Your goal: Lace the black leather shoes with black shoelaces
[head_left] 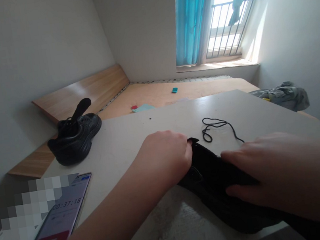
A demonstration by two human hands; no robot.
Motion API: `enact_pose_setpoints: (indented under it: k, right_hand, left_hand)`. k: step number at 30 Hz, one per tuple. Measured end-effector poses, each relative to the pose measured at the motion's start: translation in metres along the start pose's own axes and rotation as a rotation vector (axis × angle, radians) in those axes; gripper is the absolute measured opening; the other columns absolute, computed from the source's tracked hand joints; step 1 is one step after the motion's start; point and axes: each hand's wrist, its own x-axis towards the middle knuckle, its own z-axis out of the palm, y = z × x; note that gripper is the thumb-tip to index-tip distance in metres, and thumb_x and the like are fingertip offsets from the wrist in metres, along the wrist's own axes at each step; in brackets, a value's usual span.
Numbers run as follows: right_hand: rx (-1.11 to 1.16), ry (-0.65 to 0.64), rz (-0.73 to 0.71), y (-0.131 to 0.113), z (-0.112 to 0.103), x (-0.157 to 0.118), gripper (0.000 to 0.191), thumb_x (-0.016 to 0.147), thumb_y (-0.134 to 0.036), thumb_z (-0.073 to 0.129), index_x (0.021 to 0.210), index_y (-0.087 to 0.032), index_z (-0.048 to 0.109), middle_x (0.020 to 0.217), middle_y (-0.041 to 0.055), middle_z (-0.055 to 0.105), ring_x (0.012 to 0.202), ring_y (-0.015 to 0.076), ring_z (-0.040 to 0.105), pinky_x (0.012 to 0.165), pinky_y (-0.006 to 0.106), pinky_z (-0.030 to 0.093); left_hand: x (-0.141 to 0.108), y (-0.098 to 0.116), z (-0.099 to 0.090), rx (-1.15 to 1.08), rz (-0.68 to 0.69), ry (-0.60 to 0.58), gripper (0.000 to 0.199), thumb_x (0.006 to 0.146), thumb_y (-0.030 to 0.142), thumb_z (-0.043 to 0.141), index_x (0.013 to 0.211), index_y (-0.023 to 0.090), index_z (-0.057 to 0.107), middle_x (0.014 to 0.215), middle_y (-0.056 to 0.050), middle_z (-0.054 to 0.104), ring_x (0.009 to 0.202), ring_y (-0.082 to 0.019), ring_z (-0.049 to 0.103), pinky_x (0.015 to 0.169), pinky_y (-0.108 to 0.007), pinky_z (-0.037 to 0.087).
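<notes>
A black shoe rests on the white table, low in the head view, partly covered by my hands. My left hand is closed on the shoe's raised tongue, its fingertips mostly turned out of sight. Around the shoe's opening, my right hand grips the upper with thumb and fingers. A loose black shoelace lies curled on the table just beyond, one end running behind my right hand. At the table's left stands the other black shoe, its tongue sticking up.
A phone showing a running timer lies at the left table edge, beside my left forearm. Past the white table is a bed with small items on it. Grey-green cloth is heaped at the right.
</notes>
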Motion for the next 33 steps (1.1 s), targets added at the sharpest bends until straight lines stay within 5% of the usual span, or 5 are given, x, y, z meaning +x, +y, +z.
enact_pose_setpoints:
  k: [3, 10, 20, 26, 33]
  right_hand:
    - [-0.097, -0.136, 0.04, -0.013, -0.005, 0.015, 0.017, 0.082, -0.036, 0.063, 0.082, -0.022, 0.073, 0.08, 0.0089, 0.074, 0.074, 0.0294, 0.072, 0.058, 0.034, 0.044]
    - [-0.147, -0.016, -0.045, -0.026, 0.018, 0.023, 0.012, 0.084, -0.016, 0.058, 0.085, -0.017, 0.07, 0.069, 0.0097, 0.07, 0.064, 0.0265, 0.071, 0.052, 0.031, 0.042]
    - [0.131, 0.046, -0.199, -0.022, 0.041, 0.031, 0.054, 0.075, -0.006, 0.055, 0.129, -0.009, 0.059, 0.126, 0.0218, 0.062, 0.098, 0.0305, 0.07, 0.085, 0.042, 0.058]
    - [0.197, 0.025, -0.359, -0.016, 0.047, 0.031, 0.053, 0.072, 0.002, 0.05, 0.122, -0.006, 0.066, 0.128, 0.0208, 0.063, 0.126, 0.0326, 0.055, 0.113, 0.046, 0.04]
    - [0.176, 0.049, -0.36, -0.021, 0.044, 0.047, 0.052, 0.079, 0.0, 0.05, 0.129, -0.002, 0.061, 0.131, 0.0217, 0.062, 0.129, 0.0315, 0.054, 0.113, 0.043, 0.04]
  left_hand:
    - [0.0, 0.0, -0.001, -0.005, 0.006, 0.002, 0.037, 0.094, 0.028, 0.038, 0.074, 0.021, 0.069, 0.079, -0.006, 0.074, 0.073, -0.025, 0.069, 0.054, -0.032, 0.038]
    - [0.0, -0.001, 0.0, -0.024, -0.003, -0.011, 0.039, 0.094, 0.03, 0.037, 0.076, 0.022, 0.07, 0.081, -0.006, 0.075, 0.075, -0.025, 0.068, 0.058, -0.033, 0.041]
    - [0.001, -0.001, 0.0, -0.023, 0.025, -0.017, 0.034, 0.092, 0.024, 0.04, 0.08, 0.022, 0.072, 0.085, -0.005, 0.076, 0.076, -0.024, 0.069, 0.058, -0.032, 0.043]
    - [0.0, -0.001, -0.001, -0.025, 0.029, -0.001, 0.036, 0.094, 0.027, 0.04, 0.084, 0.02, 0.074, 0.088, -0.007, 0.077, 0.081, -0.026, 0.071, 0.06, -0.033, 0.045]
    - [-0.002, -0.001, 0.0, -0.04, 0.042, 0.005, 0.036, 0.093, 0.025, 0.041, 0.087, 0.018, 0.076, 0.089, -0.01, 0.077, 0.083, -0.027, 0.072, 0.06, -0.032, 0.047]
